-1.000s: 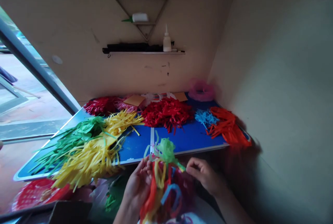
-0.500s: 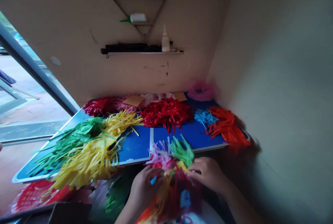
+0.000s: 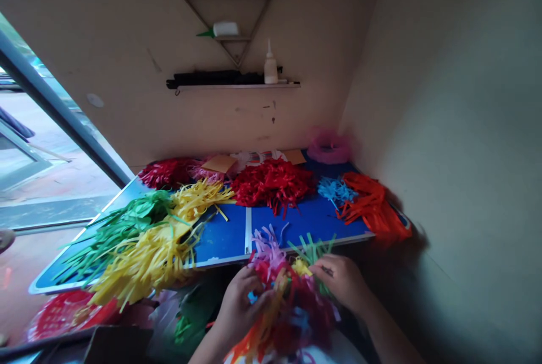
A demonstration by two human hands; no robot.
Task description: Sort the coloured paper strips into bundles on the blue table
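Observation:
A multicoloured bundle of fringed strips (image 3: 292, 307) in pink, red, yellow, orange and blue lies in front of me below the table's near edge. My left hand (image 3: 241, 299) is closed on its left side, with a bit of blue showing at the fingers. On the right, my right hand (image 3: 341, 279) pinches a light green fringed tuft (image 3: 313, 248) at the bundle's upper right. A pink-violet tuft (image 3: 269, 245) stands up between the hands. Motion blurs the bundle's lower part, and its material is hard to tell.
On the blue table (image 3: 224, 234) lie piles of green strips (image 3: 122, 223), yellow strips (image 3: 152, 257), red strips (image 3: 275, 183), blue strips (image 3: 336, 190) and orange-red strips (image 3: 375, 206). A red basket (image 3: 63, 316) stands below left. Glue bottles (image 3: 271, 68) rest on wall shelves.
The green tuft has spread out and blurred as my right hand moved slightly right and down with it. My left hand stays at the bundle, its fingers slightly shifted.

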